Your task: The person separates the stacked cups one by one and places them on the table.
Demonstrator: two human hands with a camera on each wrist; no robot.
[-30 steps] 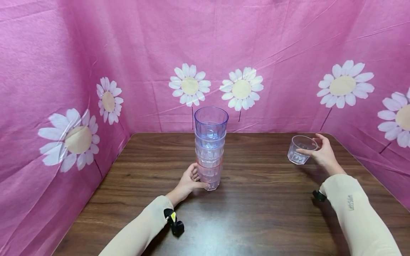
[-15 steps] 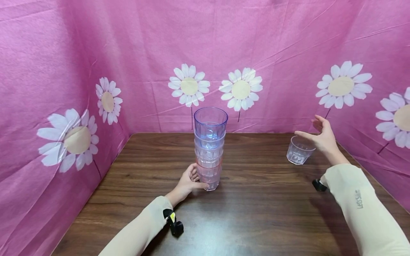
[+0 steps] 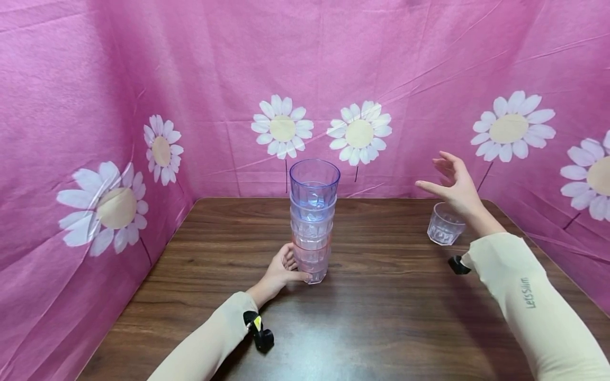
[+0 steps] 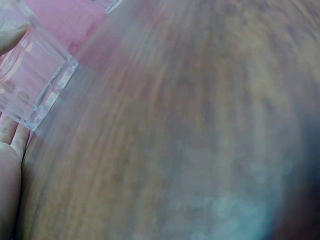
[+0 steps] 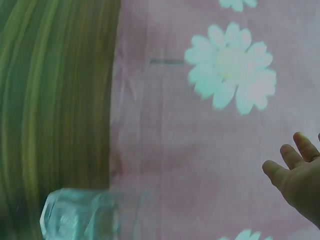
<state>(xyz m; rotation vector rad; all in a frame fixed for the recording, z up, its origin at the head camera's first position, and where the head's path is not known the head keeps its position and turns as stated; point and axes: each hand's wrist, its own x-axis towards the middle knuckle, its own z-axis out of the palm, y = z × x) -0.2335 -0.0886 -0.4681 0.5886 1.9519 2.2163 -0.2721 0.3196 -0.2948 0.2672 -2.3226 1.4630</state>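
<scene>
A tall stack of nested plastic tumblers (image 3: 312, 222) stands upright mid-table, blue at the top, clear and pinkish below. Around its base, my left hand (image 3: 276, 272) holds the lowest tumbler, thumb in front and fingers behind. The left wrist view shows that tumbler's faceted bottom (image 4: 47, 95) by the tabletop, between thumb and fingers. At the right, a single clear tumbler (image 3: 443, 227) sits upright on the table. Above it hovers my right hand (image 3: 457, 190), fingers and thumb spread with nothing between them. Part of that tumbler's rim is hidden behind the right hand and wrist.
The brown wood-grain table (image 3: 371, 317) ends at the back against a pink cloth (image 3: 214, 79) printed with white daisies, which also encloses both sides. Black wrist cameras are strapped at both sleeves.
My right hand has let go of the single clear tumbler, risen above it and shifted left. The tumbler stays in place, as do the stack and my left hand.
</scene>
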